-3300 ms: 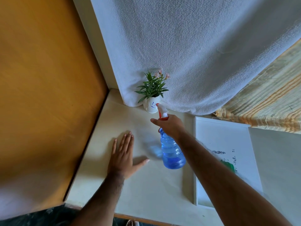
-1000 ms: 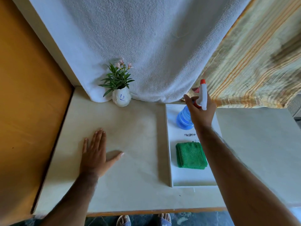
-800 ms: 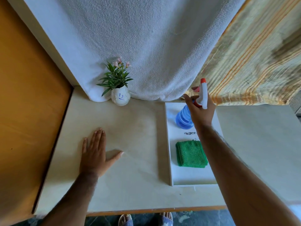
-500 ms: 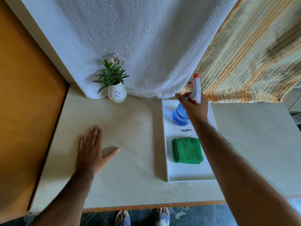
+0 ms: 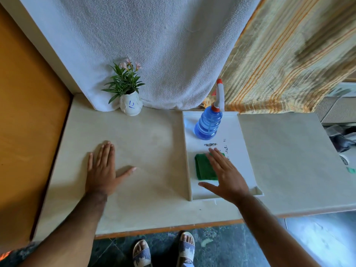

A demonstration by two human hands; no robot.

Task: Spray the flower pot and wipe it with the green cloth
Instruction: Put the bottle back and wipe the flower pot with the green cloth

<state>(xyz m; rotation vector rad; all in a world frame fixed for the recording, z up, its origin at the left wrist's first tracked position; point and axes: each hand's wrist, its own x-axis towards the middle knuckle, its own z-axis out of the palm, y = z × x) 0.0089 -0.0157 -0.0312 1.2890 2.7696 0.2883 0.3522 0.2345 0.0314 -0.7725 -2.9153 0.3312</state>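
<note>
A small white flower pot (image 5: 131, 105) with green leaves and pink blooms stands at the back of the pale table, against the white towel. The blue spray bottle (image 5: 208, 122) with a white and red trigger head stands upright at the far end of a white tray (image 5: 243, 151). A folded green cloth (image 5: 203, 169) lies in the tray nearer me. My right hand (image 5: 224, 174) hovers open over the cloth, fingers spread, covering its right part. My left hand (image 5: 104, 170) rests flat and open on the table.
A white towel (image 5: 150, 45) and a striped curtain (image 5: 289, 54) hang behind the table. An orange wooden panel (image 5: 28, 122) borders the left side. The table's front edge (image 5: 163, 229) is close to my sandalled feet. Dark clutter lies beyond the right edge.
My right hand has let go of the spray bottle, which now stands in the tray, and has drawn back over the green cloth. My left hand has stayed flat.
</note>
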